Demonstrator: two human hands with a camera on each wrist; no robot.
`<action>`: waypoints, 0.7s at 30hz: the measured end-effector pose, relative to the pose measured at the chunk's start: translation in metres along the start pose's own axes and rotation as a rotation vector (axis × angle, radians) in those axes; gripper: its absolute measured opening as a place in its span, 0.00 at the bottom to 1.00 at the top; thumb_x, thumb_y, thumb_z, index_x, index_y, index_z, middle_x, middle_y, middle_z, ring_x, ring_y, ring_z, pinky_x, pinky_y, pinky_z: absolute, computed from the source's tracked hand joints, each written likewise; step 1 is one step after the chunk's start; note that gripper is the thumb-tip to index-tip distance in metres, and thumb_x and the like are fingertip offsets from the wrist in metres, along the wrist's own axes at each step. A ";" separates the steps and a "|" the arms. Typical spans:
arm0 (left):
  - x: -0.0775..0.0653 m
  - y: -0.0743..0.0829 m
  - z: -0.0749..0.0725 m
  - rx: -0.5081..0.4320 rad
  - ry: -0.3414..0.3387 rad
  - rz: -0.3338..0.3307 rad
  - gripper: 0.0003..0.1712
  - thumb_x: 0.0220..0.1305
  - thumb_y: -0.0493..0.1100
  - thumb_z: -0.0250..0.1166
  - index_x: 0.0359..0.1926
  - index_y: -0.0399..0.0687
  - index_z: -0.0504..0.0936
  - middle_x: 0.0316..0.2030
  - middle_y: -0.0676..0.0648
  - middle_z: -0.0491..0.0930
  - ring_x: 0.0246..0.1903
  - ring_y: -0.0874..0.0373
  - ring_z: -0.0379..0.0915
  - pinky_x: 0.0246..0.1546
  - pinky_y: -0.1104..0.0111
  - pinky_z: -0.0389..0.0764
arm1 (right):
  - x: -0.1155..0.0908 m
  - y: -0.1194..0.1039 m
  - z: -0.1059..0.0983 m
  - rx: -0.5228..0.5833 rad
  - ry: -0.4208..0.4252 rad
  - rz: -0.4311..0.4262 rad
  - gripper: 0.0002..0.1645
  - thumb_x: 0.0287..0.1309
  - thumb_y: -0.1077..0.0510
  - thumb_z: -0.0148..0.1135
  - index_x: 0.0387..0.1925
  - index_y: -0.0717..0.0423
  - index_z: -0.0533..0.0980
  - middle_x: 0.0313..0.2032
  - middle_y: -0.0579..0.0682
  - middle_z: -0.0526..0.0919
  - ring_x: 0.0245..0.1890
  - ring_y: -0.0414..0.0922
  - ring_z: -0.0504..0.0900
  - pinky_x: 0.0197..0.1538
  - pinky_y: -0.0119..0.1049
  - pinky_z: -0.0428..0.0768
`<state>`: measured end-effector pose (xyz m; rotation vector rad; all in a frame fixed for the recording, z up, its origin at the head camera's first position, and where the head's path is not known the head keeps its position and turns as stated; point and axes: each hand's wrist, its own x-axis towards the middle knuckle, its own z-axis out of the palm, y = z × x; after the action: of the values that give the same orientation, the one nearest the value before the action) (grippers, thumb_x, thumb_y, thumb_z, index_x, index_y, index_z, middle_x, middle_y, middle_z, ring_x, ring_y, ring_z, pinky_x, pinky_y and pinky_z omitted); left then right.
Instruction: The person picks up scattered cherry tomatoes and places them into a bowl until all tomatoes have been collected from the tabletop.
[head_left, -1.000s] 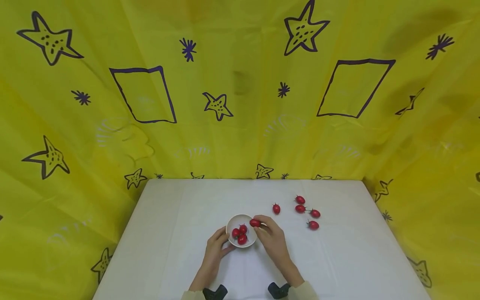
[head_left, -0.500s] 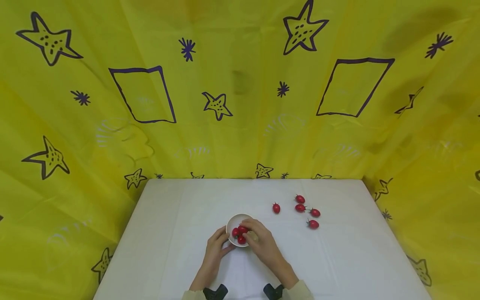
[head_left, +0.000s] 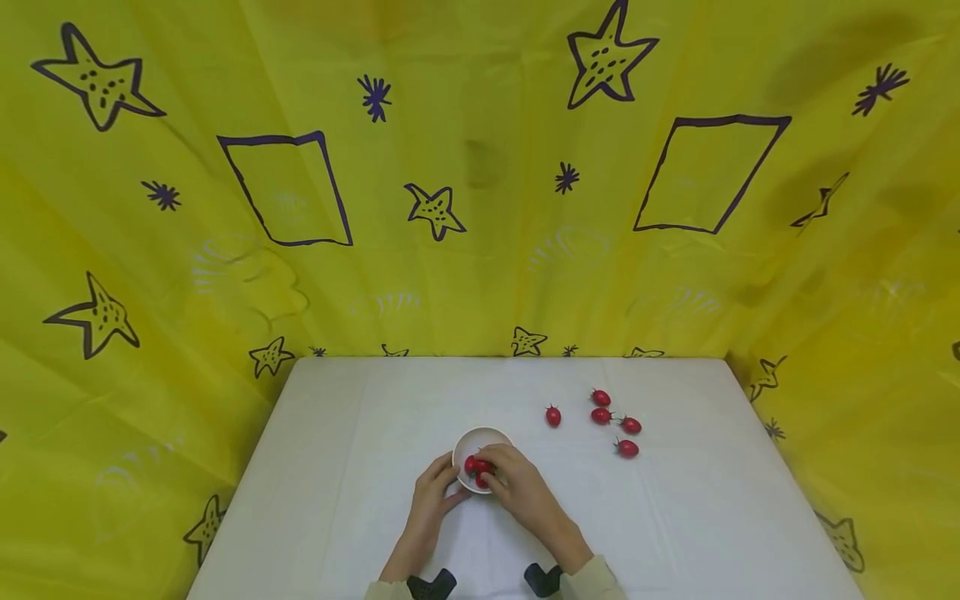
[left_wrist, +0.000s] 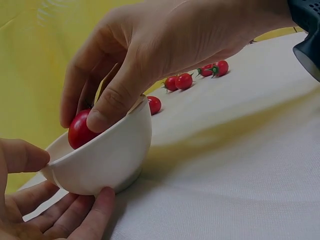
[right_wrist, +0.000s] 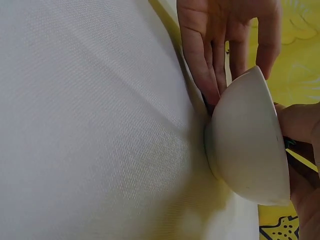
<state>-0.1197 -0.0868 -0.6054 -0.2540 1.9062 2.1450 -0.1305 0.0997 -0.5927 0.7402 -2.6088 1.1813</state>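
A small white bowl (head_left: 468,439) stands in the front middle of the table. My left hand (head_left: 429,502) holds its left side, one digit at the rim and the other fingers low around the wall, as the left wrist view shows. My right hand (head_left: 528,496) reaches over the right rim with its fingertips inside. In the left wrist view it pinches a red cherry tomato (left_wrist: 80,131) between thumb and fingers, just above the rim line. More cherry tomatoes (head_left: 471,464) lie in the bowl, partly hidden by the right hand. From the right wrist, the bowl's outer wall (right_wrist: 245,145) hides its contents.
Several cherry tomatoes (head_left: 602,416) lie on the white table (head_left: 360,433), back and right of the bowl, with a single one (head_left: 553,417) nearer to it. A yellow curtain (head_left: 480,275) with drawn stars surrounds the table at the back and sides.
My right hand has moved left from the bowl's right rim and brought its cherry tomato in among the others. The left hand and the bowl have stayed in place.
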 end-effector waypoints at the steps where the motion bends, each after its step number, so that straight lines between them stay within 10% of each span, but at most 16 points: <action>1: 0.000 0.000 0.000 0.002 -0.001 0.001 0.29 0.80 0.45 0.53 0.74 0.33 0.68 0.73 0.27 0.66 0.70 0.36 0.71 0.62 0.53 0.88 | 0.001 0.000 0.000 -0.001 -0.009 0.011 0.21 0.59 0.65 0.74 0.54 0.53 0.82 0.53 0.45 0.85 0.56 0.42 0.83 0.64 0.41 0.87; 21: 0.003 -0.005 -0.001 -0.022 -0.003 0.018 0.29 0.80 0.44 0.54 0.73 0.31 0.68 0.72 0.26 0.66 0.69 0.38 0.71 0.62 0.52 0.87 | 0.004 -0.002 0.000 -0.092 -0.016 -0.002 0.20 0.59 0.66 0.74 0.53 0.58 0.84 0.52 0.49 0.84 0.54 0.46 0.82 0.60 0.43 0.89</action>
<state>-0.1208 -0.0871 -0.6108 -0.2385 1.8918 2.1776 -0.1327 0.0972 -0.5906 0.7366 -2.6546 1.0503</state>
